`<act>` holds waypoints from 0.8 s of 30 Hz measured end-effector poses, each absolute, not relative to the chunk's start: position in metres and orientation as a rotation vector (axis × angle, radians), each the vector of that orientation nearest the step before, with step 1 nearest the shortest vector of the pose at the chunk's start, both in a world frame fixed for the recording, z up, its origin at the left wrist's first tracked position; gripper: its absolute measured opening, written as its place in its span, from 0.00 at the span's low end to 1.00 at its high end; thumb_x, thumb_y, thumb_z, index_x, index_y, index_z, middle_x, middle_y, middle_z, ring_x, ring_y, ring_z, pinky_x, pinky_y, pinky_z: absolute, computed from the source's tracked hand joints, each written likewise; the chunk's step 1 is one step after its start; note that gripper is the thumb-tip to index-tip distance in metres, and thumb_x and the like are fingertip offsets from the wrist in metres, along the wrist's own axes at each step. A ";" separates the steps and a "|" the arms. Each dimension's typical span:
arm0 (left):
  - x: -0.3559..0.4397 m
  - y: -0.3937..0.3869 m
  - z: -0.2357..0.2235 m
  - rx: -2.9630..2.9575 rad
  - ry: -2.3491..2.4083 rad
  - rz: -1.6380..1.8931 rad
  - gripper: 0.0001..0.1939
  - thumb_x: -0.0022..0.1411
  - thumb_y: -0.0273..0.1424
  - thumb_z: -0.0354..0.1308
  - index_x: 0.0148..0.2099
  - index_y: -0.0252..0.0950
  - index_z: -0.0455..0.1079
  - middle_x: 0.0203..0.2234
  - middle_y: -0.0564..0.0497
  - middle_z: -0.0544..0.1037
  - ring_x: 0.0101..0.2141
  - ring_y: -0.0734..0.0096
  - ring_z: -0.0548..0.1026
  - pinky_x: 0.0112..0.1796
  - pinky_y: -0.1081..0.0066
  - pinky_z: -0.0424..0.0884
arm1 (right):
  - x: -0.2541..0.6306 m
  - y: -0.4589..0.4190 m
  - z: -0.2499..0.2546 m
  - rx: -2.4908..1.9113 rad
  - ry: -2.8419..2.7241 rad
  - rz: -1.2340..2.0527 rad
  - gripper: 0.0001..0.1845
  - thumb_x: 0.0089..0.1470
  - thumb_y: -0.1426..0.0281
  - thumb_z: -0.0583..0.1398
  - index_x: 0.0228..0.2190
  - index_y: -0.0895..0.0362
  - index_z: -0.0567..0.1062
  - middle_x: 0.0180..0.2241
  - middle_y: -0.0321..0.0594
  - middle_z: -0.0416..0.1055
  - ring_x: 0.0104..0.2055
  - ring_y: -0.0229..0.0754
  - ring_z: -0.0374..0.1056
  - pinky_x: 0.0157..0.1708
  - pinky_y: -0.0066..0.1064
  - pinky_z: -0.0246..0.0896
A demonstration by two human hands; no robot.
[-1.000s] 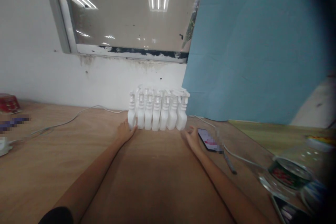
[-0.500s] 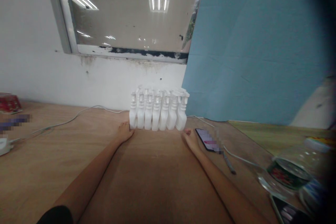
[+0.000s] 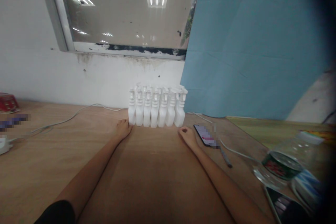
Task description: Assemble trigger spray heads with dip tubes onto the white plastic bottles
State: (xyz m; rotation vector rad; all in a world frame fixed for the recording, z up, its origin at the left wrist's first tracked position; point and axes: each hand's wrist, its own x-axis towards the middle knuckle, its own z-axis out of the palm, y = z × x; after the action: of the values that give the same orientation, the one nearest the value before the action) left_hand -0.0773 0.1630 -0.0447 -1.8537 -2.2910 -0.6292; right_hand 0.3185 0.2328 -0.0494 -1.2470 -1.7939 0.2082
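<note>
Several white spray bottles (image 3: 154, 110) with trigger heads stand upright in tight rows on the wooden table, near the wall. My left hand (image 3: 123, 128) lies flat on the tabletop by the left end of the front row, fingers stretched forward and apart, its thumb side close to the end bottle. Just in front of the right end bottle rests my right hand (image 3: 188, 136), its fingers curled in loosely with a dark hollow between them and no object showing. Whether either hand touches a bottle I cannot tell.
A phone (image 3: 206, 135) and a grey pen-like stick (image 3: 225, 157) lie right of my right hand. Farther right are a clear plastic bottle (image 3: 283, 162) and another phone (image 3: 285, 204). A white cable (image 3: 78, 112) runs left toward a red box (image 3: 8, 103). Blue cloth (image 3: 236, 49) hangs behind.
The view has shifted slightly. My right hand has turned a little and its curled fingers show more clearly. The left hand and the spray bottles stay in place.
</note>
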 end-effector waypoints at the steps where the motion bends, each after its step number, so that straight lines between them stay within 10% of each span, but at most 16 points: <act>1: -0.077 0.162 -0.044 -1.851 -2.287 -0.624 0.20 0.65 0.42 0.50 0.53 0.36 0.68 0.52 0.39 0.69 0.52 0.49 0.65 0.50 0.56 0.61 | 0.317 0.231 -0.049 -1.250 -1.816 0.177 0.08 0.45 0.69 0.54 0.22 0.56 0.73 0.24 0.40 0.74 0.28 0.44 0.69 0.31 0.31 0.60; 24: -0.076 0.158 -0.044 -1.873 -2.234 -0.574 0.19 0.66 0.40 0.52 0.54 0.35 0.67 0.52 0.43 0.70 0.53 0.55 0.65 0.51 0.53 0.61 | 0.301 0.208 -0.039 -1.184 -2.179 -0.267 0.08 0.50 0.78 0.54 0.23 0.55 0.68 0.28 0.41 0.70 0.34 0.44 0.64 0.36 0.30 0.55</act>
State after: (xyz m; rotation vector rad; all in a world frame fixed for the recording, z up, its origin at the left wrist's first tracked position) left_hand -0.0761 0.1581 -0.0439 -1.8729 -2.2337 -0.5744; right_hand 0.3008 0.2083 -0.0393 -1.1837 -2.1787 -0.2675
